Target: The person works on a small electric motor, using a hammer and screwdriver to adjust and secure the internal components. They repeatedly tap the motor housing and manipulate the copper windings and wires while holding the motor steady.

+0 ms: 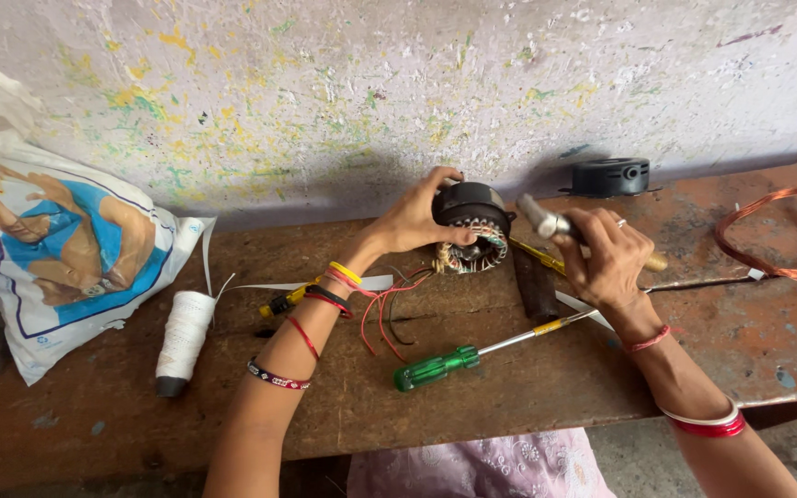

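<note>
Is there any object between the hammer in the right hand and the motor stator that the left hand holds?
Nothing visible. The right hand holds the hammer just right of the motor stator, which the left hand grips; only a small open gap separates them. The green screwdriver lies lower on the bench.

Bare forearms, red, yellow & black bangles on left wrist, red bangles right, pinkish garment, maybe floral

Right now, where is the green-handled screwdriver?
In the head view, the green-handled screwdriver lies on the wooden bench, centre front, between the person's forearms, below the motor stator.
</note>
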